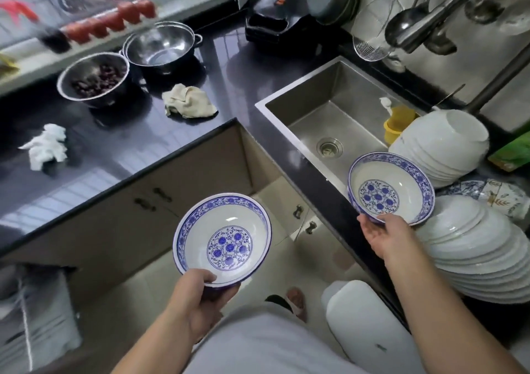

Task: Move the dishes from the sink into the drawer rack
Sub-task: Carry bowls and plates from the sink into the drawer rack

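Observation:
My left hand grips the near rim of a blue-and-white patterned bowl, held upright over the floor in front of the cabinets. My right hand holds a second bowl of the same blue-and-white pattern from below its near edge, above the front rim of the steel sink. Two stacks of overturned white bowls lie tilted at the sink's right side, one farther back and one nearer. No drawer rack is in sight.
A dark countertop carries two steel pots, a beige cloth and a crumpled white tissue. A yellow holder hangs in the sink. The faucet arches overhead at right. A white bin stands on the floor.

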Motion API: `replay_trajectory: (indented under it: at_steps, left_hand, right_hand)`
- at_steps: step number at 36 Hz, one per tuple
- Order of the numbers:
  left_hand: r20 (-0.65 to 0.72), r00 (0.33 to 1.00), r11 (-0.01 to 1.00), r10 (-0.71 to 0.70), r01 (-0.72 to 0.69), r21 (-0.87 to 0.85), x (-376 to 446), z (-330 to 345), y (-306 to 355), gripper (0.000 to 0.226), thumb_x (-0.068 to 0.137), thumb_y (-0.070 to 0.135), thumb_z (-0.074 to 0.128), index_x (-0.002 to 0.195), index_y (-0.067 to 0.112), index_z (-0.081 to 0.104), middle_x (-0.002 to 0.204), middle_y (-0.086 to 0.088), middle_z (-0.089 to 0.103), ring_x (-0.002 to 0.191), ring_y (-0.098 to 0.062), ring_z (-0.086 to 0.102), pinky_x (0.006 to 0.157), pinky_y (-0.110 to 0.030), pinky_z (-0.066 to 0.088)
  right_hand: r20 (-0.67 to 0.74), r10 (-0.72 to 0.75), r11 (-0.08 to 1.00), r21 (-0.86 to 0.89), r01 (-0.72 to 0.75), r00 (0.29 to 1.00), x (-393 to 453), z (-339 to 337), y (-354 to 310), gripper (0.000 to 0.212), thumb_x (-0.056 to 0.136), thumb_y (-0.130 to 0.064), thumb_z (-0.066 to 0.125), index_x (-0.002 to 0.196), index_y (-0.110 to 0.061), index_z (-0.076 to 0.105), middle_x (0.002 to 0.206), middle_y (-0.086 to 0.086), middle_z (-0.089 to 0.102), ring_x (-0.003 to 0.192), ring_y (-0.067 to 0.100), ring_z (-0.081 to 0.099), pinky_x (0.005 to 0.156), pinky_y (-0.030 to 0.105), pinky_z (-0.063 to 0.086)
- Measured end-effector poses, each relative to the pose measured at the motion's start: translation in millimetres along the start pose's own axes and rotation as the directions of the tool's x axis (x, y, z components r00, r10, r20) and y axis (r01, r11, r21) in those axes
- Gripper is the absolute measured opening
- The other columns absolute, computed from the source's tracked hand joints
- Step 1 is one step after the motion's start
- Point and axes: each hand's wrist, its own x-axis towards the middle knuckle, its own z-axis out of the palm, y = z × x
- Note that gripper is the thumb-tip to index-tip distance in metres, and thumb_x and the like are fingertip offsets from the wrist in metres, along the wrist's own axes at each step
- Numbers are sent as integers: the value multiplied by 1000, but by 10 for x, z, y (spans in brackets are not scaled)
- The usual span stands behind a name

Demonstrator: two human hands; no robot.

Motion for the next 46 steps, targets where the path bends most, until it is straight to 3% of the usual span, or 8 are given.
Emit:
replay_trajectory:
  at_steps: [3, 10, 19, 22, 29, 36, 42, 46]
  left_hand:
    - [-6, 1000, 999, 10, -11, -42, -31, -199, 14, 31, 89, -12, 37, 113, -3, 56, 115, -28, 69, 109, -47, 67, 81, -50, 62]
    - [-27, 997, 975, 66, -70, -213, -143, -1088, 173, 29, 90, -13, 37, 109, -4, 57, 115, -30, 68, 116, -50, 63, 97, -58, 53]
    - [-193, 954, 904, 229, -282, -321, -438, -3582, 354, 34, 88, -12, 40, 115, -1, 57, 100, -30, 74, 92, -50, 70, 86, -60, 59]
    - [-277, 932, 869, 232, -327, -371, -660, -4591, 333, 32, 89, -12, 40, 113, 1, 57, 89, -26, 75, 71, -42, 75, 62, -50, 64]
    - [-470, 870, 721, 148, -420, -551, -1094, -6193, 79, 50, 91, -8, 40, 140, -3, 49, 110, -29, 66, 88, -41, 69, 49, -38, 61]
    - [-487, 867, 578, 102, -450, -680, -1180, -6774, 9, 21, 94, -5, 41, 104, 1, 59, 72, -21, 74, 77, -38, 71, 71, -42, 63]
    - [-449, 888, 582, 96, -416, -699, -1024, -7180, 308, 24, 92, -1, 44, 110, -3, 60, 93, -29, 74, 97, -47, 69, 58, -36, 64]
    - [-471, 876, 659, 107, -417, -626, -865, -7461, 684, 24, 92, 1, 44, 110, -2, 60, 92, -29, 74, 79, -40, 74, 60, -35, 62]
  right_hand:
    - [23, -39, 998, -44, 40, 999, -231, 31, 258, 42, 99, 1, 45, 140, 0, 52, 129, 24, 63, 87, 31, 68, 48, 26, 58]
    - [174, 16, 921, -386, 53, 985, -1003, 450, 1477, 24, 98, 0, 46, 120, -5, 55, 57, 10, 69, 52, 21, 69, 39, 21, 51]
    - [333, 256, 703, -709, 62, 908, -1878, 685, 3575, 17, 99, -3, 44, 111, -6, 56, 69, 18, 74, 52, 22, 72, 41, 21, 51]
    - [343, 337, 625, -778, 64, 877, -2284, 676, 4344, 24, 98, -2, 45, 120, -4, 57, 73, 18, 75, 54, 23, 73, 40, 21, 50]
    - [289, 467, 351, -928, 124, 836, -3111, 719, 5635, 31, 95, -7, 50, 121, 5, 63, 86, 26, 75, 51, 20, 70, 38, 20, 49]
    - [333, 516, 203, -943, 265, 789, -3517, 1081, 6463, 26, 99, -14, 47, 112, 1, 63, 91, 24, 76, 56, 18, 72, 41, 21, 51]
    - [326, 511, 63, -937, 344, 795, -3624, 1433, 7263, 28, 95, -13, 43, 108, 0, 64, 90, 25, 76, 69, 26, 70, 45, 20, 46]
    - [280, 509, 3, -946, 324, 814, -3648, 1627, 7717, 24, 95, -10, 40, 104, -2, 61, 86, 24, 76, 63, 26, 72, 45, 20, 45]
